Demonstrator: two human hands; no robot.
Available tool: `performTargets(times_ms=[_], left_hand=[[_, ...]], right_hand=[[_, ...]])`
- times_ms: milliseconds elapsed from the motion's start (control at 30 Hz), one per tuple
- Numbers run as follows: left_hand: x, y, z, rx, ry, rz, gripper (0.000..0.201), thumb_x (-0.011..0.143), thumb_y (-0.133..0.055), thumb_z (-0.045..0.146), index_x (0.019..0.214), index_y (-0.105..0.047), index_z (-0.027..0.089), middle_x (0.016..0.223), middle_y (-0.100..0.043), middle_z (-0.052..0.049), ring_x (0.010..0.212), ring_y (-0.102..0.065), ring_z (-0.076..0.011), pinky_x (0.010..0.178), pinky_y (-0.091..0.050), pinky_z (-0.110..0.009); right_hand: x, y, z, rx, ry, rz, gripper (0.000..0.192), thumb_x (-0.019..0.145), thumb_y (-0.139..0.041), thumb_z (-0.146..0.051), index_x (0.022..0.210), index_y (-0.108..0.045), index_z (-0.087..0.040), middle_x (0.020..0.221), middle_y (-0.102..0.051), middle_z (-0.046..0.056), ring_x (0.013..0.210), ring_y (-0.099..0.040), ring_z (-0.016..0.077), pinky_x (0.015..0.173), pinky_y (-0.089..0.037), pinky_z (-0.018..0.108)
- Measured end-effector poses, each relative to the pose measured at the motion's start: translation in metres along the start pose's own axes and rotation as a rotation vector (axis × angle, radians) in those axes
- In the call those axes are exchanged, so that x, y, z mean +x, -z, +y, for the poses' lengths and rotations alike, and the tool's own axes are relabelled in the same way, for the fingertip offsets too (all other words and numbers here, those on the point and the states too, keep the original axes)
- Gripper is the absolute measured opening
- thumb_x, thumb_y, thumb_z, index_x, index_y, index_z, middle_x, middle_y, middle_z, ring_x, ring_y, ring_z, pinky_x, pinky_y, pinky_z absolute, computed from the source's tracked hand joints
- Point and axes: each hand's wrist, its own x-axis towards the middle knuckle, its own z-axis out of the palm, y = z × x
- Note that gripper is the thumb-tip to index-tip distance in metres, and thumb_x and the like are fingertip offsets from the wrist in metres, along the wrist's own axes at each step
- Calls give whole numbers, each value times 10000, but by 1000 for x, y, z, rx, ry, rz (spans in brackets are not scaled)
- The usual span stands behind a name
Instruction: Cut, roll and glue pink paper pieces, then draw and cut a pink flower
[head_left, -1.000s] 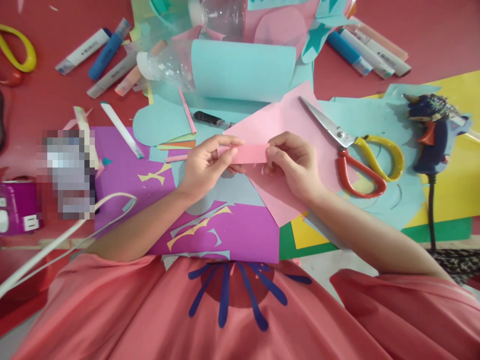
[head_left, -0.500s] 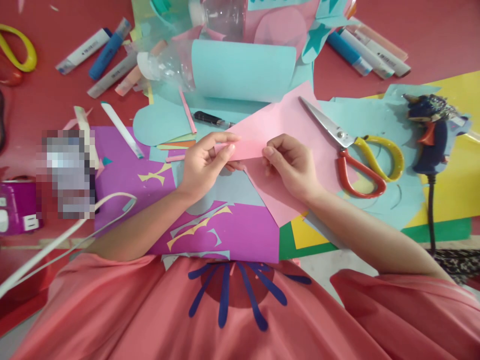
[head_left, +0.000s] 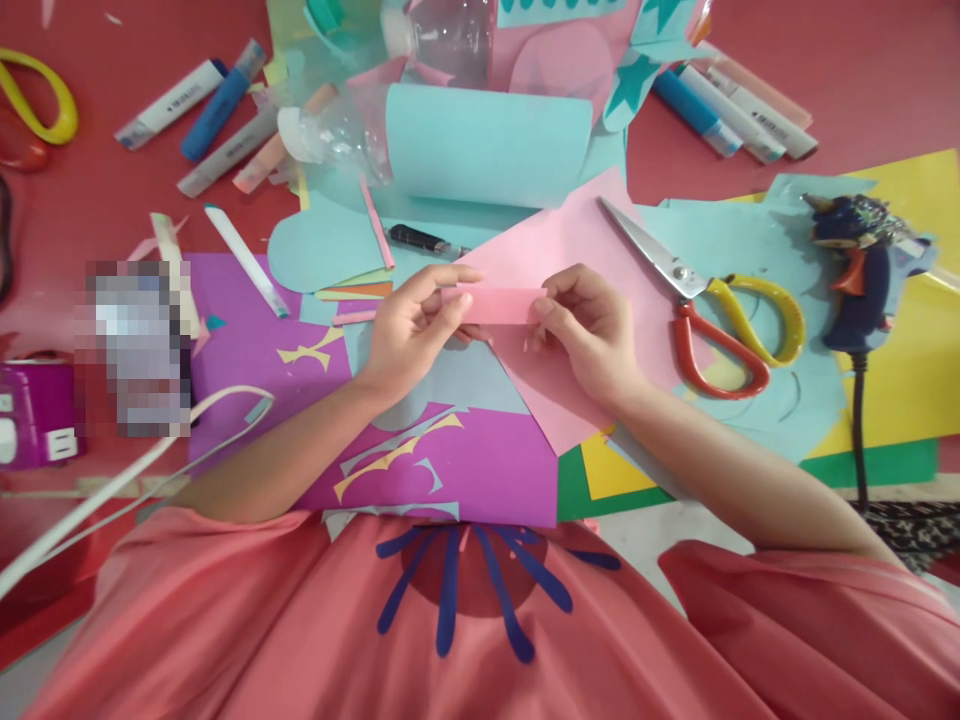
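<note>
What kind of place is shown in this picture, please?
It looks like a craft table, though I cannot tell in what building. Three things suggest it: the glue gun, the red-and-yellow-handled scissors, and the pink paper strip held by the left hand and right hand.

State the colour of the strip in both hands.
The strip is pink, clearest in the head view.

Two hands point(head_left: 409, 335); one held pink strip point(head_left: 501, 306); two pairs of scissors point(head_left: 679, 275); two plastic bottles point(head_left: 487, 145); one glue gun point(head_left: 874, 285); four markers point(head_left: 223, 100) at upper left, apparently four at upper right, overlapping
</note>
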Motion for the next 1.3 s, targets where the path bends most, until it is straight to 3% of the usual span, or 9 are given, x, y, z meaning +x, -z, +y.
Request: performTargets(times_ms=[167, 300, 433, 533, 700, 867, 1033, 1167, 1300], left_hand=[[1, 2, -5, 122, -313, 185, 274, 889, -619, 470, 1101, -637, 297, 1137, -601, -44, 879, -633, -129, 697, -530, -247], [1, 4, -4, 199, -480, 152, 251, 946, -534, 441, 837, -632, 237, 811, -593, -10, 708, -569, -114, 684, -489, -262], [-2, 4, -2, 127, -350, -137, 424, 967, -426, 548, 863, -636, 195, 776, -667, -22, 656, -594, -116, 629, -475, -253], [-2, 5, 1, 117, -258, -203, 564, 926, -383, 670, 846, -646, 178, 779, -686, -33, 657, -600, -129, 630, -458, -260], [0, 4, 10, 177, -154, -210, 516, 885, -498, 567, 540, -453, 186, 490, -394, 48, 485, -362, -81, 501, -299, -246], [2, 3, 14, 114, -91, -205, 383, 856, -475, 344, 533, -331, 197, 498, -271, 61, 480, -250, -67, 475, -249, -230], [2, 3, 11, 163, -163, -247, 334, 818, -437, 260, 533, -274, 200, 503, -226, 62, 472, -223, -61, 456, -210, -233], [0, 4, 11, 208, -191, -336, 302, 793, -440, 245, 519, -322, 194, 469, -287, 65, 443, -261, -52, 443, -229, -222], [-2, 3, 13, -7, 38, -306, 219, 849, -460, 327, 681, -489, 190, 541, -529, 45, 471, -515, -77, 455, -390, -186]], right_hand=[[-3, 0, 2, -49, 86, 120, 305, 884, -660, -468, 769, -509, -229, 591, -488, -72, 454, -436, 66, 453, -352, 235], [-3, 0, 5, -179, 323, 188, 251, 937, -590, -413, 788, -503, -231, 639, -456, -59, 507, -429, 71, 490, -376, 239], [-4, -2, 5, -393, 603, 90, 104, 938, -567, -248, 839, -537, -239, 779, -579, -2, 713, -583, 135, 596, -484, 291], [-6, -3, 6, -535, 747, -68, 74, 910, -571, -162, 902, -554, -234, 989, -666, 58, 898, -658, 175, 708, -559, 333], [-7, -2, 10, -616, 862, -228, 75, 911, -579, -156, 934, -568, -227, 1078, -707, 87, 1035, -682, 215, 844, -588, 406], [-6, 0, 5, -590, 778, -189, 77, 915, -582, -197, 974, -582, -246, 1093, -701, 71, 1031, -675, 216, 870, -563, 417], [-5, 0, 4, -381, 448, -19, 174, 926, -593, -288, 1088, -549, -240, 1083, -649, 71, 983, -638, 187, 814, -538, 355], [-5, 0, 3, -287, 211, -118, 171, 940, -570, -381, 908, -546, -215, 750, -586, -12, 630, -541, 102, 566, -456, 248], [-7, -2, -1, -284, 129, -131, 274, 924, -587, -392, 744, -498, -206, 593, -476, -55, 521, -411, 74, 477, -336, 225]])
